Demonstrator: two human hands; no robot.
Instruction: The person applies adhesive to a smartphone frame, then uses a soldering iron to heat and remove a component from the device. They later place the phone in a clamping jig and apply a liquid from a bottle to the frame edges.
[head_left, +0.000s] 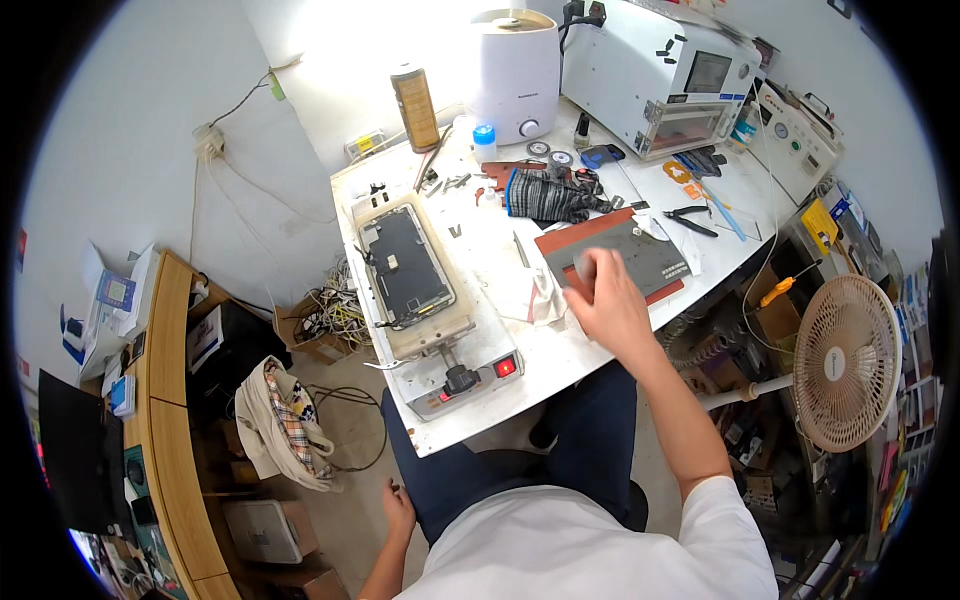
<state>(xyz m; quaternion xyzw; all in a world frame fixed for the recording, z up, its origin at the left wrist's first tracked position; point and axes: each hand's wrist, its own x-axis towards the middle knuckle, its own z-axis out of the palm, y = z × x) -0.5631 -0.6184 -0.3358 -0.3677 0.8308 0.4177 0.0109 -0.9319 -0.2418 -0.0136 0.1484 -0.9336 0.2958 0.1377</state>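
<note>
My right hand (pixel 612 308) is above the front edge of the dark grey mat (pixel 625 255), beside a crumpled white cloth (pixel 545 300). Its fingers are drawn together and their tips are smeared by motion; what they pinch, if anything, cannot be made out. Down beside my left thigh hangs my left hand (pixel 398 510), fingers loosely apart and nothing seen in it. On the table's left, a dark phone display panel (pixel 405 275) lies face flat on a heating plate machine (pixel 465 385) with a lit red switch. No hand touches it.
Striped gloves (pixel 555 195), pliers (pixel 690 220), a blue-capped bottle (pixel 485 145) and small tools lie farther back. Behind them stand a white humidifier (pixel 515 75), a brown can (pixel 415 108) and a white boxy machine (pixel 660 75). A fan (pixel 845 362) stands at the right.
</note>
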